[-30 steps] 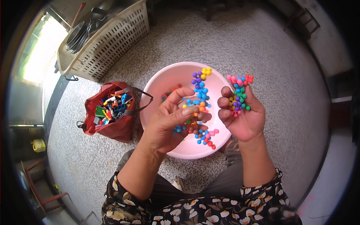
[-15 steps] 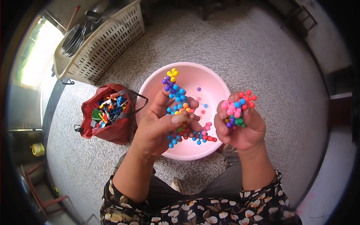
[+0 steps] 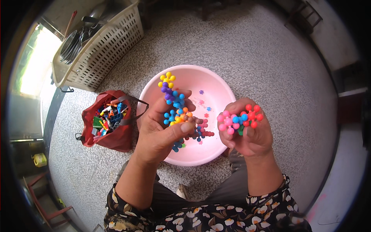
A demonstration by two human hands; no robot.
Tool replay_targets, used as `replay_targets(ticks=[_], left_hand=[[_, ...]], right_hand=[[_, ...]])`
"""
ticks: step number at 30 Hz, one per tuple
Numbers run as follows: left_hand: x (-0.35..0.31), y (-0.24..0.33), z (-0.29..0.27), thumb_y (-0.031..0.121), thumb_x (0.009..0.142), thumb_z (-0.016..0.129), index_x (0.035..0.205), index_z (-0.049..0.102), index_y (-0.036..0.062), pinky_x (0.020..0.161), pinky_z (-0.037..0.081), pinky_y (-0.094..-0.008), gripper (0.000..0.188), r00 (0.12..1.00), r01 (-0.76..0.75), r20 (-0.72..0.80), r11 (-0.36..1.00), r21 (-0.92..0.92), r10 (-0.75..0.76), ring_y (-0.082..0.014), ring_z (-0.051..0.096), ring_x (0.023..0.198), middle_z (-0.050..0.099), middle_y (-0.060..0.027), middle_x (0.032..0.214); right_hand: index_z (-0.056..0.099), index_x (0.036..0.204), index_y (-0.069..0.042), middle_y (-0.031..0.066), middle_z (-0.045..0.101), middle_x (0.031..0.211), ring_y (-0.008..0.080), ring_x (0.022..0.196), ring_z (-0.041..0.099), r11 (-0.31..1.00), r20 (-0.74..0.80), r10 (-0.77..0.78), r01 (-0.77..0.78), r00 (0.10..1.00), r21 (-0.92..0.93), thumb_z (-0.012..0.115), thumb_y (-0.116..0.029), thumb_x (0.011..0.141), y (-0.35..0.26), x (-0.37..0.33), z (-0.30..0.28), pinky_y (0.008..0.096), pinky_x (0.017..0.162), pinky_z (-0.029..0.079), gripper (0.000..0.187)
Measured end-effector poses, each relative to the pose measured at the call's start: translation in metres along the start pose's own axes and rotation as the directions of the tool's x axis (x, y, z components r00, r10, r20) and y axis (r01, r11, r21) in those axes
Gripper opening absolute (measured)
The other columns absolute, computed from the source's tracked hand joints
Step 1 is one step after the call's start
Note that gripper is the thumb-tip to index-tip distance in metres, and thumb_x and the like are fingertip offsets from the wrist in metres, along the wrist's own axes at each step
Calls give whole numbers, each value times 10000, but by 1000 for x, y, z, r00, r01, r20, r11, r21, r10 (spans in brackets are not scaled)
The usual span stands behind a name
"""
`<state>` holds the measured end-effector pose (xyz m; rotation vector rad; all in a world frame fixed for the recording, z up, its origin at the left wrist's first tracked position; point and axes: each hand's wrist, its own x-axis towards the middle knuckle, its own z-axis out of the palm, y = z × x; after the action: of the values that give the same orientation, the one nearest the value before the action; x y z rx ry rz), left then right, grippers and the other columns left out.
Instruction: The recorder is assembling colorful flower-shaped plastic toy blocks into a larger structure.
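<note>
My left hand is closed around a long cluster of joined snowflake-shaped building pieces, with knobbed arms in yellow, purple, blue, orange, brown and pink. Its yellow end points up and away from me, and part of it is hidden behind my fingers and thumb. In my right hand is a smaller cluster of the same knobbed pieces, showing pink, blue, red and some green. The two clusters are apart. Both are held above a pink plastic basin, whose floor carries small coloured flower-like marks.
Left of the basin stands a red fabric bag full of mixed toy bricks. A cream slotted plastic basket holding pans is at the far left. My legs flank the basin's near side. A yellow container is by the left wall.
My right hand has turned its cluster, so the pink and red pieces now face up side by side. The left cluster's yellow end has tilted a little to the left.
</note>
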<state>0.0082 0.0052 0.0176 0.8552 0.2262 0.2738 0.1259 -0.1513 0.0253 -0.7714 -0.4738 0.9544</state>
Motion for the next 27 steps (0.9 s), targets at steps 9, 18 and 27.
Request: replay_targets(ticks=[9, 18, 27], left_hand=[[-8, -4, 6, -41, 703, 654, 1085, 480, 56, 607, 481, -233, 431, 999, 25, 47, 990, -142, -18, -116, 564, 781, 500, -45, 940], [-4, -1, 1, 127, 812, 549, 1241, 382, 23, 777, 458, -324, 472, 976, 213, 139, 885, -414, -170, -183, 556, 835, 534, -90, 1006], [-5, 3, 4, 73, 843, 487, 1176, 431, -23, 846, 472, -363, 351, 987, 131, -13, 864, -486, -157, -204, 555, 935, 540, -91, 1008]], right_hand=[[434, 1139, -41, 153, 531, 734, 181, 561, 510, 994, -1, 38, -38, 999, 102, 578, -260, 819, 1, 3, -2, 250, 432, 442, 414], [474, 1088, 6, 120, 542, 738, 170, 571, 527, 962, -100, 119, -90, 988, 259, 586, -209, 823, 5, 11, 5, 231, 423, 415, 360], [491, 1086, -52, 67, 551, 812, 149, 608, 502, 907, -115, 170, -110, 979, 407, 520, -241, 855, 7, 15, -1, 239, 461, 402, 300]])
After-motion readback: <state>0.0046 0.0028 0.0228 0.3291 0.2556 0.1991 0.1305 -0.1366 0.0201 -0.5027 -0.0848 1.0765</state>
